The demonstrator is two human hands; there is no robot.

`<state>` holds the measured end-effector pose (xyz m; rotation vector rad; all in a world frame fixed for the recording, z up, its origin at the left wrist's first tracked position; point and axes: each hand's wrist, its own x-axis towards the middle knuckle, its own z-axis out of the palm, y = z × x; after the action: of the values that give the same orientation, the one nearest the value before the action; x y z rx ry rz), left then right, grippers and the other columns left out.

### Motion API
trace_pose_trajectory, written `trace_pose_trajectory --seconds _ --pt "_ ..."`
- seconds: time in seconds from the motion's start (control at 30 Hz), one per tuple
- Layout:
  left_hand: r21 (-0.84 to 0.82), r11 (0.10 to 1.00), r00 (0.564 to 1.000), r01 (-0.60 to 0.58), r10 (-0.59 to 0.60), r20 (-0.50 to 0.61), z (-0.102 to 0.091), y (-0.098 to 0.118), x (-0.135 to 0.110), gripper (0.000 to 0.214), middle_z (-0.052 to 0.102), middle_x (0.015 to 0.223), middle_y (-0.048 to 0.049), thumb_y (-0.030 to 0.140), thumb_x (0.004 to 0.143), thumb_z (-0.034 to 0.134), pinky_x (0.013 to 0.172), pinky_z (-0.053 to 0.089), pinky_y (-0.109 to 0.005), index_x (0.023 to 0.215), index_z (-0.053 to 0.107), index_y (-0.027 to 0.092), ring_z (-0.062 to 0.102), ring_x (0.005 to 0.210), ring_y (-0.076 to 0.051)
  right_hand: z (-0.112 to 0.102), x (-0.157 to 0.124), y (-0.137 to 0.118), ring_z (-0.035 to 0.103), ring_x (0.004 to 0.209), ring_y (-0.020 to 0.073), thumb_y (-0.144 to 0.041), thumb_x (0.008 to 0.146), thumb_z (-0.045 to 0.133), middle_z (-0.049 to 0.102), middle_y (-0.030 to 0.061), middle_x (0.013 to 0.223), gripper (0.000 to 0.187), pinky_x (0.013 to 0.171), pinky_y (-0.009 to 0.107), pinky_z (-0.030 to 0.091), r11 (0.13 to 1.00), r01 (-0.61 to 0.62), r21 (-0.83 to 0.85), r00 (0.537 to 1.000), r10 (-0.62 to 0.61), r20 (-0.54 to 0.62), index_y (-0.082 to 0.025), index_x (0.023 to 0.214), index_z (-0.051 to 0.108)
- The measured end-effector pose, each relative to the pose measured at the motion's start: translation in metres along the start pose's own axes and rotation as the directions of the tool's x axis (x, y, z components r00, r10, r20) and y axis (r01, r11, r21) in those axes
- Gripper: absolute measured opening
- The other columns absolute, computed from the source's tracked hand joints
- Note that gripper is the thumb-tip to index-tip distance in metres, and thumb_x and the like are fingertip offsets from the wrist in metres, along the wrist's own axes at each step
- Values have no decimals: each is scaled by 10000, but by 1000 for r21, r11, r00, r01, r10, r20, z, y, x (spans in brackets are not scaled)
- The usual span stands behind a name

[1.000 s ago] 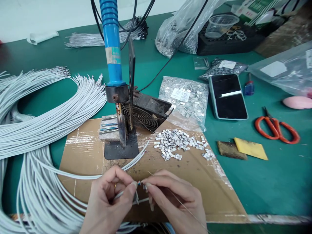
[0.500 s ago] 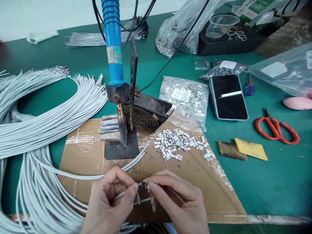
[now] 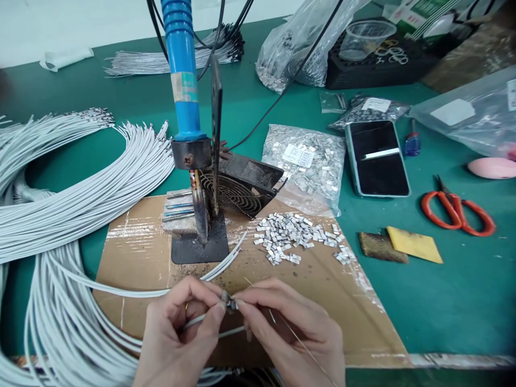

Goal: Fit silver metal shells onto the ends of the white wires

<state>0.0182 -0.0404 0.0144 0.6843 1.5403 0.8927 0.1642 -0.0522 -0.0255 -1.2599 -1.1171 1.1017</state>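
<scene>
Between its thumb and forefinger, my left hand (image 3: 177,330) pinches the end of a white cable (image 3: 194,321). My right hand (image 3: 292,328) faces it, fingertips closed on a small metallic connector (image 3: 234,305), which meets the cable's wire end; the exact contact is hidden by the fingertips. A thin solder-like wire (image 3: 302,344) also runs through the right hand. Both hands are low over a cardboard sheet (image 3: 363,333). Beyond them a blue-handled soldering iron (image 3: 183,91) points down on a stand, and a pile of small silvery connectors (image 3: 282,236) lies on the cardboard.
Bundles of white cables (image 3: 80,215) fill the left side. A small fan (image 3: 237,188) leans behind the iron. A bag of connectors (image 3: 302,166), a phone (image 3: 379,158), red-handled scissors (image 3: 455,209) and a yellow sponge (image 3: 415,244) lie to the right.
The fingertips of both hands have come together. The connector in my right hand now meets the cable end, where a gap showed before. The view has shifted slightly.
</scene>
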Motion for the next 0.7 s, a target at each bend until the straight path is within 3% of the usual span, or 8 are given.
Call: trace_pose_trajectory --seconds 0.13,0.3,0.57,0.7 --pt "17 999 1000 -27 27 0 -1 -3 1 229 706 763 -26 242 623 905 463 382 -162 594 691 169 502 510 -74 -2 3 1 599 519 114 -139 845 781 709 15 700 162 471 194 486 997 -70 36 998 69 11 -272 827 872" --pt "17 999 999 -48 48 3 -2 -6 2 217 708 765 -34 245 638 900 531 454 -165 591 698 183 566 598 -112 0 4 -1 612 570 133 -137 821 788 710 26 700 190 481 203 463 990 -123 73 992 122 19 -295 848 890" --pt "30 999 999 -30 29 26 -2 -3 4 208 719 750 -12 190 621 893 504 389 -137 586 689 168 504 530 -58 1 4 -2 562 536 99 -138 815 791 718 2 737 234 474 200 418 975 -190 118 982 188 31 -347 857 889" --pt "8 1000 999 -19 19 31 -1 -3 4 201 727 747 -15 174 623 890 534 410 -123 582 693 167 564 563 -67 0 5 -2 571 556 102 -139 811 792 717 2 730 240 486 202 414 974 -196 115 981 193 37 -353 861 891"
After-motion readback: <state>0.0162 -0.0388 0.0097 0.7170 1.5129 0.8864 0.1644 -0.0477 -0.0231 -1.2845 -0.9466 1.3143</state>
